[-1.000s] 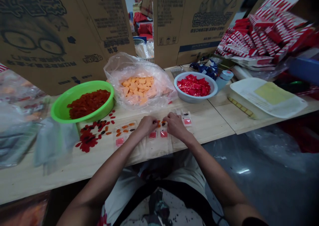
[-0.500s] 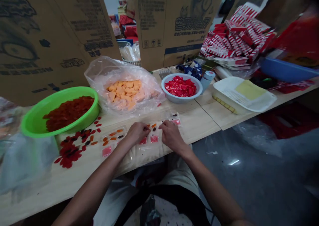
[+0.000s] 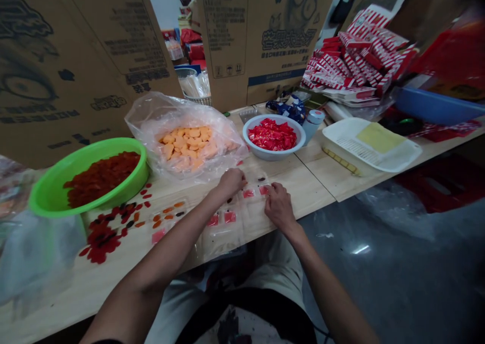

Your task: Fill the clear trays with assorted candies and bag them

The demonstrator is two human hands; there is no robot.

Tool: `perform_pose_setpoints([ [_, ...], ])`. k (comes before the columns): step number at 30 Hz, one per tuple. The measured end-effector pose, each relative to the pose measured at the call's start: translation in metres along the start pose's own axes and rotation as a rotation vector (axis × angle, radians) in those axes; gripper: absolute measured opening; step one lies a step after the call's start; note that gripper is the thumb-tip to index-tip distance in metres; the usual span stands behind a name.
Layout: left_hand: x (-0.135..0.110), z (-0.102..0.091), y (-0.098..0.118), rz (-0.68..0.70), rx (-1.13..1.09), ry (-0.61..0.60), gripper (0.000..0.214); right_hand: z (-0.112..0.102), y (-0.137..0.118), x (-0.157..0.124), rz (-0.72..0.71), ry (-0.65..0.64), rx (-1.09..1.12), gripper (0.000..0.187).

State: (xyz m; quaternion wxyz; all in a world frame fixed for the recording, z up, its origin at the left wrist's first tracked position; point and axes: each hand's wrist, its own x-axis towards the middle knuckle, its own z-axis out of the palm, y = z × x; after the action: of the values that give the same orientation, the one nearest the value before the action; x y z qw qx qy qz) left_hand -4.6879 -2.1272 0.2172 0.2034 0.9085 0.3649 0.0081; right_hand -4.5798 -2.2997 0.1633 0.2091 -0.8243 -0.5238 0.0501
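My left hand is over the back of a clear tray on the wooden table, its fingers pinched; a bit of orange shows at the fingertips, too small to name. By the right edge of that tray, my right hand has its fingers curled close to a pink square piece. Another pink square and a dark oval piece lie in the tray. To the left, more clear trays hold pink squares, orange oval pieces and dark ones. Loose dark red pieces are scattered further left.
A green basin of dark red pieces stands left. Behind are a clear bag of orange pieces and a pale blue bowl of red packets. On the right are a white basket and striped boxes. Cardboard cartons line the back.
Both hands have moved right, from the middle tray to the rightmost one. The left hand is also further back, and the middle tray's pink squares now show more fully.
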Motion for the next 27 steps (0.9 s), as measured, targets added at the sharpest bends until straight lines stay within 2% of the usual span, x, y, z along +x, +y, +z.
perform_pose_setpoints([
  [4, 0.012, -0.004, -0.008, -0.086, -0.208, 0.025, 0.023, -0.006, -0.001, 0.003, -0.014, 0.052, 0.015, 0.045],
  [7, 0.018, -0.002, -0.011, -0.123, -0.324, 0.050, 0.030, -0.007, -0.006, 0.006, -0.118, 0.075, 0.044, 0.046],
  [10, 0.020, 0.004, -0.012, -0.117, -0.308, 0.119, 0.030, -0.002, -0.010, 0.008, -0.196, 0.042, 0.053, 0.044],
  [16, 0.016, 0.008, -0.013, -0.052, -0.290, 0.270, 0.020, 0.005, -0.010, 0.006, -0.181, 0.044, 0.075, 0.044],
  [18, 0.017, 0.009, -0.011, -0.029, -0.281, 0.246, 0.015, 0.005, -0.010, 0.005, -0.186, 0.042, 0.081, 0.043],
  [22, 0.022, 0.014, -0.003, 0.105, -0.215, 0.113, 0.012, 0.004, -0.012, 0.004, -0.180, 0.046, 0.076, 0.042],
  [25, 0.030, 0.017, 0.000, 0.068, -0.220, 0.152, 0.024, 0.005, -0.011, 0.004, -0.184, 0.049, 0.074, 0.041],
  [27, 0.035, 0.017, 0.002, 0.028, -0.257, 0.201, 0.022, 0.006, -0.011, 0.004, -0.188, 0.052, 0.077, 0.040],
])
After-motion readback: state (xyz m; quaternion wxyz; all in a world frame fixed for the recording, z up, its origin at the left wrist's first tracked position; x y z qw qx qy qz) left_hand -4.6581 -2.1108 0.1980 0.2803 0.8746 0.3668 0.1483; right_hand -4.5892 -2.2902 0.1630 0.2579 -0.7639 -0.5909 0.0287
